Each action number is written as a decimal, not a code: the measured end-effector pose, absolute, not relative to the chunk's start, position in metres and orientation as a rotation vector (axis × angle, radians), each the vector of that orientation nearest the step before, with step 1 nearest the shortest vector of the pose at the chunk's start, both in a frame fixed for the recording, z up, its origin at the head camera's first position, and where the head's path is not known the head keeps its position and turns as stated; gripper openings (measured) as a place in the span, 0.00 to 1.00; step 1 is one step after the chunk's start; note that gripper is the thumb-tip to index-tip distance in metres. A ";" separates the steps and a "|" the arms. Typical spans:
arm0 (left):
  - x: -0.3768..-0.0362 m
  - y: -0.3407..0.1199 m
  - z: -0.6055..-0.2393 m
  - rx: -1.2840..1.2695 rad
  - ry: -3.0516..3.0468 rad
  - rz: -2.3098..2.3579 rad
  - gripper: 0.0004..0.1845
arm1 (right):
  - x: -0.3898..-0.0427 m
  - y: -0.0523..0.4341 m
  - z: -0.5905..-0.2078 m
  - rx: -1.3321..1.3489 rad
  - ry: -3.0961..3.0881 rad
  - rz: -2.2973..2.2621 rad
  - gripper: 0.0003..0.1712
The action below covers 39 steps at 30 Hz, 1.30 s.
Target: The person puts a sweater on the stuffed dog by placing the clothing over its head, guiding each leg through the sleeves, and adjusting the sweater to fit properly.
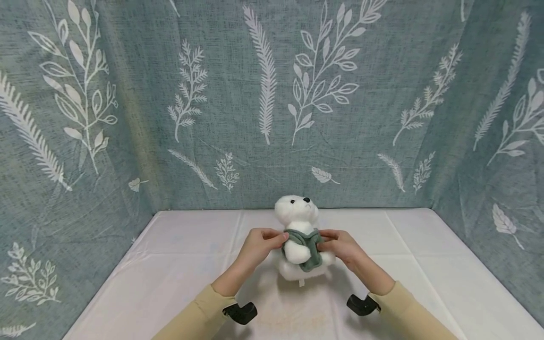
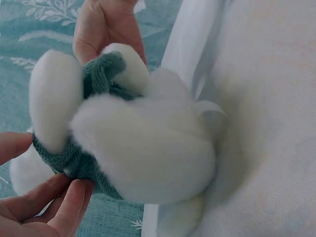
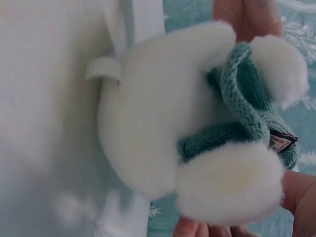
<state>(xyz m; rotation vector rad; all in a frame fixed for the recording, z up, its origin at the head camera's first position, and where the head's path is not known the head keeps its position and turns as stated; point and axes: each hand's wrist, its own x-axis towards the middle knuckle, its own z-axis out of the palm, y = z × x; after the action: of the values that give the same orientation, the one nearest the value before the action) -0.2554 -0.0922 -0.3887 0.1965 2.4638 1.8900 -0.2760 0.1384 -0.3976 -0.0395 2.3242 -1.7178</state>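
Note:
A white plush bear (image 1: 296,215) sits upright on the white tablecloth (image 1: 178,264), facing up and away from me. It wears a green knitted garment (image 1: 308,245) around its body. My left hand (image 1: 278,236) pinches the knit at the bear's left side, and my right hand (image 1: 325,242) pinches it at the right side. From below in the left wrist view, the bear (image 2: 148,153) fills the frame, with my left fingers (image 2: 64,200) curled at the knit's (image 2: 74,163) lower edge. In the right wrist view, the green knit (image 3: 242,94) crosses between the bear's paws and carries a small label (image 3: 280,142).
Blue-grey cloth walls (image 1: 263,104) printed with white leaves close off the table at the back and on both sides. Black wrist mounts (image 1: 240,312) (image 1: 361,304) sit below my beige sleeves. The tablecloth spreads wide to the left and right of the bear.

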 end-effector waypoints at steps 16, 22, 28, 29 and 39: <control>-0.262 -0.088 -0.400 0.246 2.528 1.934 0.16 | -0.275 0.136 -0.405 -0.126 2.414 -1.901 0.30; -0.264 -0.088 -0.411 0.302 2.525 1.989 0.16 | -0.275 0.137 -0.407 -0.126 2.423 -1.901 0.32; -0.258 -0.088 -0.409 0.340 2.523 2.008 0.15 | -0.273 0.139 -0.409 -0.134 2.440 -1.888 0.30; -0.258 -0.088 -0.410 0.331 2.520 2.010 0.15 | -0.273 0.140 -0.409 -0.138 2.437 -1.887 0.30; -0.263 -0.093 -0.435 0.298 2.531 1.905 0.17 | -0.271 0.142 -0.428 -0.117 2.458 -1.724 0.25</control>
<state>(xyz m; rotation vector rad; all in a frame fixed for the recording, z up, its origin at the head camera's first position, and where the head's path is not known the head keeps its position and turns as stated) -0.2633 -0.0935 -0.4350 0.2981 2.5312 1.9046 -0.2710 0.1425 -0.4280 -0.1169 2.4583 -1.7235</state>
